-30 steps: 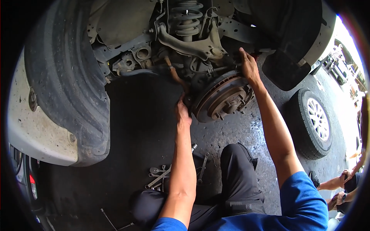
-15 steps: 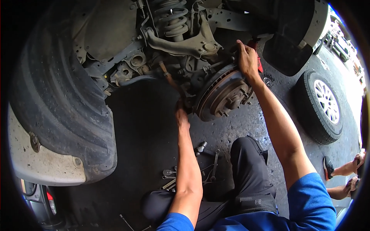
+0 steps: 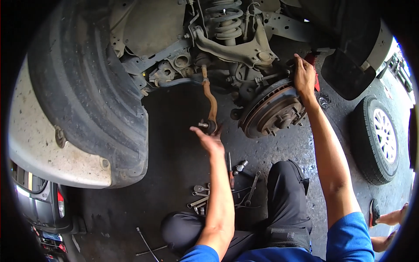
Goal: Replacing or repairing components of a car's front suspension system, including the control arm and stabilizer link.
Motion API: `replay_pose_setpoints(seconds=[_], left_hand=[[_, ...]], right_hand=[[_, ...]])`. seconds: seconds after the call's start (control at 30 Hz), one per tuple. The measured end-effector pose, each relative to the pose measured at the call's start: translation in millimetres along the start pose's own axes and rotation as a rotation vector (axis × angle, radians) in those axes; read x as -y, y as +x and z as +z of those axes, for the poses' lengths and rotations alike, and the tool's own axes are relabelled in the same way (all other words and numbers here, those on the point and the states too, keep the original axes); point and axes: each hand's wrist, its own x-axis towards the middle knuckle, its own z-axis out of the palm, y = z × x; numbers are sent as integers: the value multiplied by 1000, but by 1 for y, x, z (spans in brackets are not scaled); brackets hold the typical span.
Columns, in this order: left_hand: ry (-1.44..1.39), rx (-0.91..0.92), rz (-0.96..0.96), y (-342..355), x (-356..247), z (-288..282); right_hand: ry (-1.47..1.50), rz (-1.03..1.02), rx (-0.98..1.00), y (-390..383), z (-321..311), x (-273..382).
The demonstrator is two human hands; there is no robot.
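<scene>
Mid-frame, a bent, rust-brown metal rod (image 3: 212,105) ends in a dark, rounded joint (image 3: 211,127) with a short silvery stud. Just beneath, the left hand (image 3: 211,143) has a loose grip, thumb spread, fingers partly hidden behind the joint. Right of centre, the right hand (image 3: 305,79) rests at the edge of a round, slotted-rim brake disc (image 3: 266,117); whether its grip is clenched I cannot tell. Smooth metal wrenches (image 3: 253,188) lie lower centre.
</scene>
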Motion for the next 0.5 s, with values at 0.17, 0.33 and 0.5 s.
replay_pose_setpoints(seconds=[0.17,0.33,0.5], left_hand=[[1095,-146,672,7,-1,-7],[345,-111,-156,-12,12,-9],[784,-196,568,5,33,-17]], right_hand=[[39,12,38,-3,5,14],[-30,28,6,8,-8,2],[-12,-14,46,3,7,1]])
